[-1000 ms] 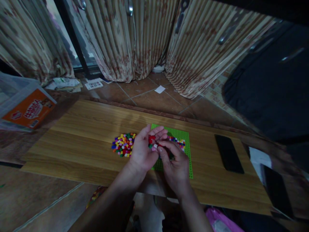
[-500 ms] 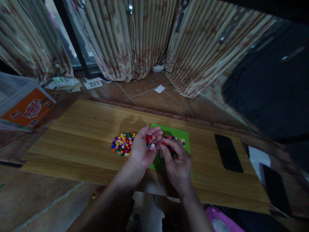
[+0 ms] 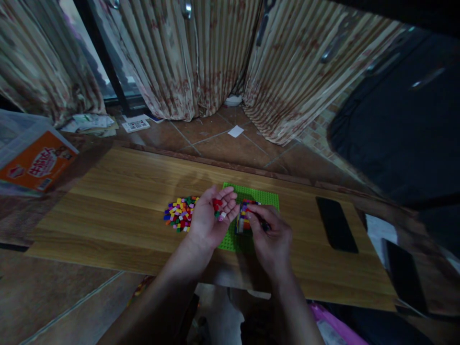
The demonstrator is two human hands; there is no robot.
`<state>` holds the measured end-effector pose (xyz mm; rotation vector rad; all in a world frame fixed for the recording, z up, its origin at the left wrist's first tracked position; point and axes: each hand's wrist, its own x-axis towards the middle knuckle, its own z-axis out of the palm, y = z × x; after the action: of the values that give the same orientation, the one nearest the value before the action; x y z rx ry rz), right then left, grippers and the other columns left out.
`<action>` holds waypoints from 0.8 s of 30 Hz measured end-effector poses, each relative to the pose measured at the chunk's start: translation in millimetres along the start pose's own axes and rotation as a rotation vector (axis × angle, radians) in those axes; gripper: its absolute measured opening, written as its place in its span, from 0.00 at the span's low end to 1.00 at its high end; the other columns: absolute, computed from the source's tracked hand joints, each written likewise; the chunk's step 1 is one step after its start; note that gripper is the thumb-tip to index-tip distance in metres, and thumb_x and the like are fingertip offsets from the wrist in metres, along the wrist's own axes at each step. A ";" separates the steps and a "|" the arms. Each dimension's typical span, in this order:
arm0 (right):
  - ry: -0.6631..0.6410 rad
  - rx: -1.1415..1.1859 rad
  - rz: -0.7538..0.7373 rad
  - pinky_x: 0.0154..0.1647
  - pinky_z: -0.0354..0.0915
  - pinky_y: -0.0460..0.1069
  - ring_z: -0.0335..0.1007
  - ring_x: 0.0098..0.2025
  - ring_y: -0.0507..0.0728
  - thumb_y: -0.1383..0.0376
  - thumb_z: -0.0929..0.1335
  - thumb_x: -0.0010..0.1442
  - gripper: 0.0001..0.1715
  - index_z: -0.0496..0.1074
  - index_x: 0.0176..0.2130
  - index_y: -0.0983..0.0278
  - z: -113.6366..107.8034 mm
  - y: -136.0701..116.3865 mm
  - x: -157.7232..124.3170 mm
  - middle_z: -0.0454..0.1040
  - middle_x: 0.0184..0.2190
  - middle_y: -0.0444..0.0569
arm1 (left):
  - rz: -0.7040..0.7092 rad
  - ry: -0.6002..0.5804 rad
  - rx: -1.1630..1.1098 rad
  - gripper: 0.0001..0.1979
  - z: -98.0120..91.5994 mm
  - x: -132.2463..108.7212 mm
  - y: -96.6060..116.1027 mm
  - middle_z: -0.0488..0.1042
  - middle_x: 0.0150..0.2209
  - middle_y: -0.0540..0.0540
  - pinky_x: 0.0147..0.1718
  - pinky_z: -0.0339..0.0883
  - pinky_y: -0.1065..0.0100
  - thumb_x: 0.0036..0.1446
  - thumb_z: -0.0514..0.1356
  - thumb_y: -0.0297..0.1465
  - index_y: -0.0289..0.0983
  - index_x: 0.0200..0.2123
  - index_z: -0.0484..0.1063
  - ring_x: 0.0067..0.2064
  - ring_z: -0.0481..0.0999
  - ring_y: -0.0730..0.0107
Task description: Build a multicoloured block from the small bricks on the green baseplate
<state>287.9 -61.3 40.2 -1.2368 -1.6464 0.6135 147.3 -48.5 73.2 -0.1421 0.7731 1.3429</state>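
My left hand (image 3: pixel 210 218) is palm up and cupped, with several small red, white, pink and green bricks (image 3: pixel 218 207) lying in it. My right hand (image 3: pixel 269 232) pinches a small red brick (image 3: pixel 250 209) between thumb and index finger, over the coloured brick build (image 3: pixel 245 221) on the green baseplate (image 3: pixel 268 195). The hand covers the right part of the build. A pile of loose multicoloured bricks (image 3: pixel 179 213) lies on the wooden table just left of my left hand, which hides its right edge.
On the right of the wooden table (image 3: pixel 118 201) lies a black phone (image 3: pixel 337 225). Beyond the right end are a white paper (image 3: pixel 379 235) and another dark flat device (image 3: pixel 404 273). A clear bin with an orange label (image 3: pixel 39 165) stands at the far left.
My right hand has moved right, away from my left palm, and is now over the build with the red brick. The left part of the build shows more. The view has shifted slightly.
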 end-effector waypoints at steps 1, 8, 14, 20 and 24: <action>-0.004 -0.006 0.003 0.40 0.70 0.52 0.75 0.40 0.56 0.64 0.68 0.62 0.08 0.78 0.38 0.59 -1.7 0.9 0.5 0.78 0.37 0.48 | 0.000 0.000 0.000 0.15 -0.6 0.4 0.0 0.76 0.26 0.45 0.31 0.70 0.70 0.62 0.53 0.34 0.31 0.30 0.76 0.25 0.73 0.75; -0.029 -0.049 0.040 0.40 0.69 0.52 0.74 0.39 0.56 0.65 0.68 0.61 0.08 0.79 0.37 0.60 -16.3 5.2 3.1 0.77 0.37 0.48 | 0.023 -0.004 -0.002 0.16 -2.1 0.8 0.4 0.76 0.25 0.45 0.31 0.70 0.69 0.63 0.52 0.34 0.32 0.30 0.76 0.25 0.72 0.75; -0.032 -0.145 0.011 0.45 0.67 0.57 0.69 0.46 0.59 0.63 0.70 0.59 0.06 0.81 0.35 0.55 -16.7 14.1 2.0 0.73 0.42 0.49 | 0.032 0.001 0.004 0.16 -1.8 -0.2 0.3 0.76 0.25 0.44 0.32 0.70 0.70 0.63 0.52 0.33 0.32 0.30 0.76 0.25 0.72 0.75; -0.014 -0.244 -0.024 0.51 0.62 0.60 0.63 0.51 0.61 0.63 0.72 0.57 0.05 0.81 0.33 0.53 -8.2 20.6 2.8 0.72 0.47 0.49 | 0.028 0.030 0.010 0.17 -0.8 -0.5 0.5 0.75 0.25 0.45 0.32 0.70 0.70 0.63 0.52 0.33 0.31 0.30 0.76 0.25 0.72 0.76; -0.022 -0.230 -0.011 0.52 0.61 0.60 0.63 0.51 0.61 0.64 0.72 0.57 0.04 0.81 0.33 0.54 -6.0 22.1 4.5 0.72 0.48 0.49 | 0.032 0.018 0.005 0.17 -0.6 -0.3 1.2 0.75 0.25 0.45 0.32 0.70 0.70 0.63 0.51 0.33 0.31 0.30 0.76 0.25 0.72 0.75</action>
<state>302.9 -50.0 26.3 -1.3875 -1.7786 0.4411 146.0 -48.7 73.4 -0.1387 0.7962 1.3713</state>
